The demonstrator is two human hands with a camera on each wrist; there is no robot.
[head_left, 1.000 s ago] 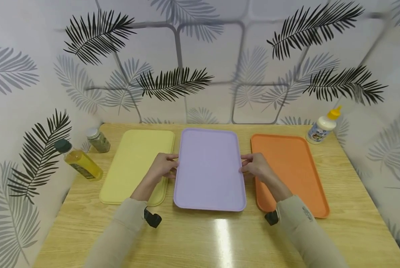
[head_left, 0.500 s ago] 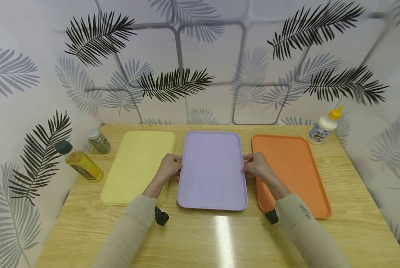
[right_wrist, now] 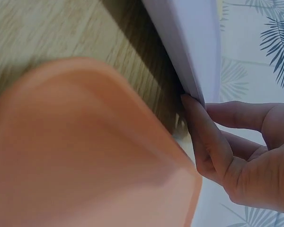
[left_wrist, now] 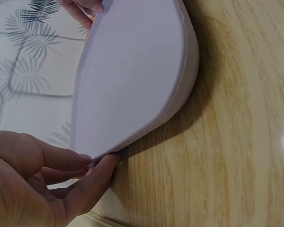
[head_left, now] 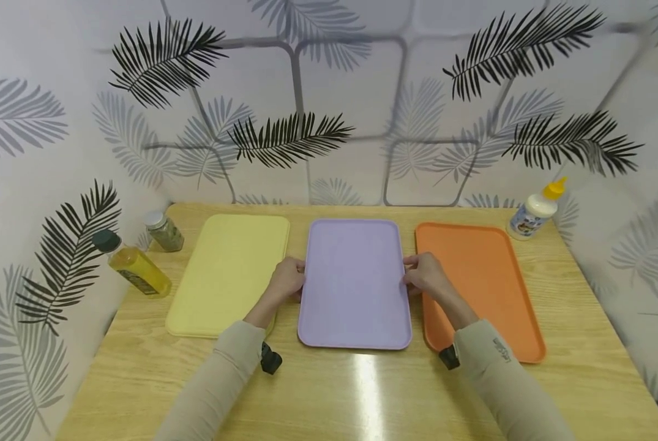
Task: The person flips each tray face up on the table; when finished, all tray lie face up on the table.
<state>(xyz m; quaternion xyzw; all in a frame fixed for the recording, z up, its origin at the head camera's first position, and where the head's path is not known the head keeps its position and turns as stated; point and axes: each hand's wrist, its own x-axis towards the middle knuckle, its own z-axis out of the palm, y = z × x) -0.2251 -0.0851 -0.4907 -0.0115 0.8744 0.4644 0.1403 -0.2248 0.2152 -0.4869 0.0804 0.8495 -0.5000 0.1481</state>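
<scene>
A light purple tray (head_left: pixel 355 285) lies between a yellow tray (head_left: pixel 229 275) and an orange tray (head_left: pixel 474 282) on the wooden table. My left hand (head_left: pixel 287 278) pinches its left rim; in the left wrist view the thumb and fingers (left_wrist: pixel 71 163) meet at the edge. On the opposite side my right hand (head_left: pixel 423 272) pinches the right rim, as the right wrist view shows with the tray's side wall (right_wrist: pixel 180 52) between thumb and finger. A dark shadow runs along the purple tray's edge. Some fingertips are hidden beneath the rims.
An oil bottle (head_left: pixel 140 271) and a small jar with a pale lid (head_left: pixel 165 231) stand left of the yellow tray. At the far right is a white bottle with a yellow nozzle (head_left: pixel 532 214). A patterned wall (head_left: pixel 340 165) borders the table's back.
The purple tray has shifted right and slightly towards me, turning straighter. My left hand has moved right with it, while my right hand has moved only a little to the right.
</scene>
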